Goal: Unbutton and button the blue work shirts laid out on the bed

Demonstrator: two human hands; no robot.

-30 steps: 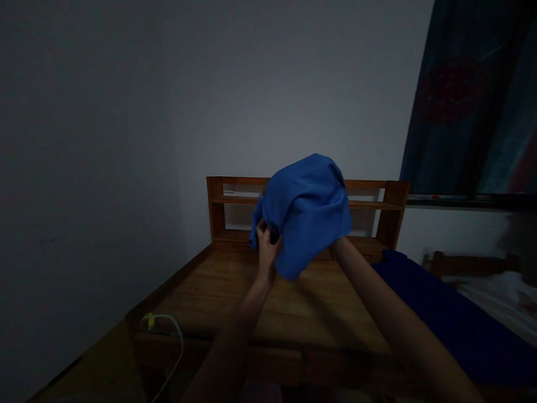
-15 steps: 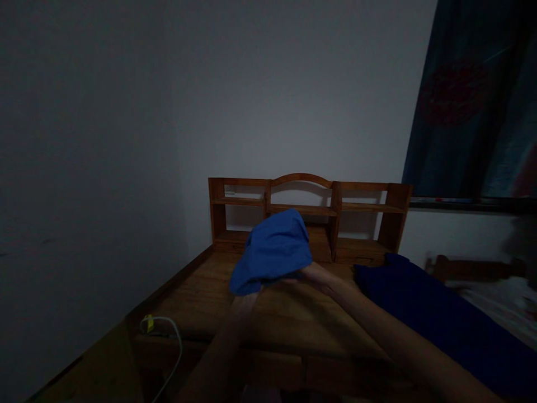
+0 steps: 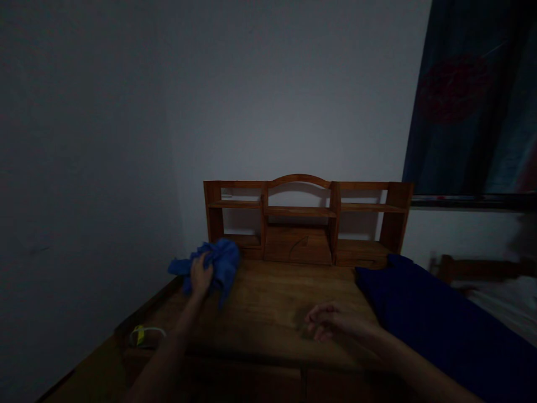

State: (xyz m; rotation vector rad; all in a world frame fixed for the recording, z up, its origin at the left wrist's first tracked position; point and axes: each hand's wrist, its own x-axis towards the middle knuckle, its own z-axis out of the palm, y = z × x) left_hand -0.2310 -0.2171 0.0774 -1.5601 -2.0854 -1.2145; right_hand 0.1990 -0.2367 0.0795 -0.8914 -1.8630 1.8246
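Observation:
My left hand (image 3: 202,275) is closed on a crumpled blue cloth (image 3: 226,266) above the left back part of the wooden desk (image 3: 268,302). The cloth hangs in loose folds on both sides of the fingers, and its lower edge is blurred. I cannot tell whether it touches the desktop. Over the front right of the desk, my right hand (image 3: 329,321) holds nothing, its fingers loosely bent and apart. A dark blue garment or cloth (image 3: 423,308) lies spread along the desk's right side, close to my right forearm.
A wooden shelf unit (image 3: 298,211) with several compartments stands at the desk's back, against the wall. A pale cable (image 3: 151,330) with a yellow tag (image 3: 140,334) lies at the front left corner. To the right are a bed's wooden frame (image 3: 482,271) and a dark window (image 3: 470,112).
The blue cloth, held up by both hands in the middle before, has moved left and down in my left hand, crumpling. My right hand has let go and come back toward the desk's front.

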